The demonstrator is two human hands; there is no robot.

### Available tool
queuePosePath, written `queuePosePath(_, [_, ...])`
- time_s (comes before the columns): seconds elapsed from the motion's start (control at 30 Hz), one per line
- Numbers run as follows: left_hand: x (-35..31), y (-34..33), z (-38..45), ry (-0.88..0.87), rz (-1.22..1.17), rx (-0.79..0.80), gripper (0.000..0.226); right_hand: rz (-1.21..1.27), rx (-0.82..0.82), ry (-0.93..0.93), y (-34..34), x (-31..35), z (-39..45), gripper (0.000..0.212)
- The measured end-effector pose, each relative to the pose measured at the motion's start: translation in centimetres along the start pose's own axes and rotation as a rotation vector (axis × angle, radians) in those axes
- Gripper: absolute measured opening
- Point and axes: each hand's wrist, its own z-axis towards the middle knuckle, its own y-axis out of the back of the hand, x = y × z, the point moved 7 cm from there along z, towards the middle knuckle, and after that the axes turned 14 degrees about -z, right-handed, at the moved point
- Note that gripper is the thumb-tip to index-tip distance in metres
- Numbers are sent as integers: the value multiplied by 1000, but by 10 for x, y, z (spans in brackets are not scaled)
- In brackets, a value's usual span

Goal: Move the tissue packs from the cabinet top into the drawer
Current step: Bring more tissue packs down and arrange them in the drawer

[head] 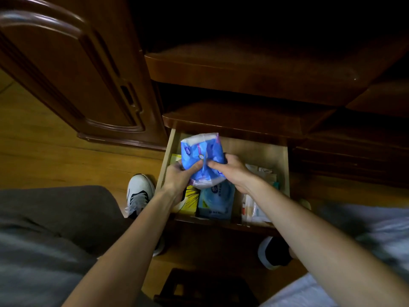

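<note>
A blue and white tissue pack [199, 151] is held over the open drawer [284, 171], bent in the middle. My left hand [179, 177] grips its lower left side and my right hand [232, 170] grips its right side, thumbs pressing on the front. Inside the drawer lie another blue tissue pack [218, 201] and a yellow pack [191, 200] at the front. The dark wooden cabinet top [243, 67] above shows no packs.
White packets and papers [256, 207] fill the drawer's right part. A tall wooden cabinet door [73, 69] stands at the left. A white sneaker [139, 193] rests on the wooden floor beside the drawer. A dark stool [199, 289] is below, bedding at the right.
</note>
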Motion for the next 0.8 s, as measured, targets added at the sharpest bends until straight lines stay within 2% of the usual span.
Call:
queuePosePath(0.1, [4, -5, -7, -16, -18, -54, 42, -36, -17, -12, -3, -7, -5, 35])
queuePosePath(0.17, [1, -3, -10, -50, 3, -89, 40, -52, 37, -31, 0, -10, -8, 43])
queuePosePath(0.23, [-9, 0, -9, -127, 162, -109, 39, 8, 170, -89, 2, -17, -12, 46])
queuePosePath(0.3, [-19, -1, -7, -183, 346, -118, 45, -22, 240, -74, 2, -20, -14, 35])
queuePosePath(0.4, [-30, 7, 2, -244, 528, -185, 58, -64, 92, -90, 8, -23, -4, 24])
queuePosePath(0.53, [-60, 35, 10, -450, 850, -358, 42, 88, -76, -227, 7, -24, 37, 15])
queuePosePath(0.6, [-65, 47, 17, -486, 982, -352, 41, 101, -115, -234, -3, -18, 65, 23])
queuePosePath(0.67, [-60, 55, 24, -435, 1121, -282, 48, 65, -172, -200, -15, -10, 90, 35])
queuePosePath(0.77, [-50, 62, 23, -404, 1303, -194, 69, -71, -272, -162, -28, -5, 119, 71])
queuePosePath(0.8, [-48, 64, 23, -416, 1337, -201, 75, -169, -292, -127, -31, -3, 125, 75])
